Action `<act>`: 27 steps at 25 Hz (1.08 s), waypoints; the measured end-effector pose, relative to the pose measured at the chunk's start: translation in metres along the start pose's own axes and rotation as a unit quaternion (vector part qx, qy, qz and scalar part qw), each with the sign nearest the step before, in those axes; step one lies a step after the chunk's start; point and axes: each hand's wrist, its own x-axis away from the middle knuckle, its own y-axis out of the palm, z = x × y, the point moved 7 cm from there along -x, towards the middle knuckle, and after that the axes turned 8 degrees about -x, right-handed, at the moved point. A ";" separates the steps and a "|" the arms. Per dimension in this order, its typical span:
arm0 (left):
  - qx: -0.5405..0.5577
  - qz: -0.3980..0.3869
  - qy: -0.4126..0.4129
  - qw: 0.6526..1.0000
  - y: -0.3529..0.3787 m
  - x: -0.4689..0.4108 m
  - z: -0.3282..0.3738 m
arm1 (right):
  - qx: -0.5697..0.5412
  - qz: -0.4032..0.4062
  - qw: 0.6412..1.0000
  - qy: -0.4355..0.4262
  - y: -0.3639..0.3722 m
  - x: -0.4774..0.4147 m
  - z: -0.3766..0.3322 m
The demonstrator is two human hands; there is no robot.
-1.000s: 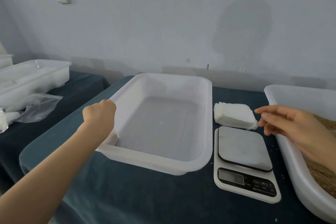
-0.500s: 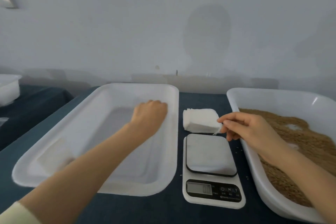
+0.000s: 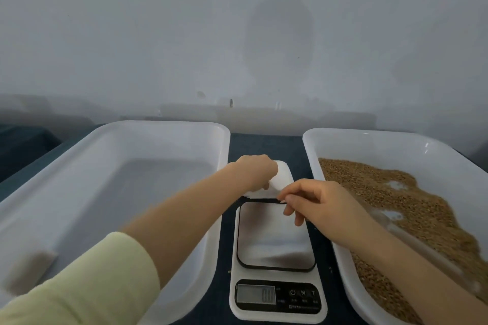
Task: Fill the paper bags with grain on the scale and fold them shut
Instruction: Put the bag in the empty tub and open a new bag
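Head camera view, looking down: a small stack of white paper bags lies on a dark blue table, just behind a kitchen scale. The left hand curls its fingers over the stack's left side, holding it. The right hand pinches the stack's near edge between thumb and forefinger, above the scale's back rim. A white tub sits left of the scale. Another tub on the right holds brown grain. The left arm wears a pale yellow sleeve.
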 end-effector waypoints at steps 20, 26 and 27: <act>0.605 0.252 -0.216 0.724 -0.040 0.075 -0.078 | -0.072 0.071 0.995 0.005 -0.014 -0.001 0.002; 0.733 0.305 -0.031 0.607 -0.046 0.170 -0.008 | -0.218 0.103 0.970 0.013 -0.023 0.000 -0.001; 0.726 0.322 -0.027 0.607 -0.040 0.174 0.009 | -0.252 0.092 0.963 0.012 -0.024 0.002 -0.003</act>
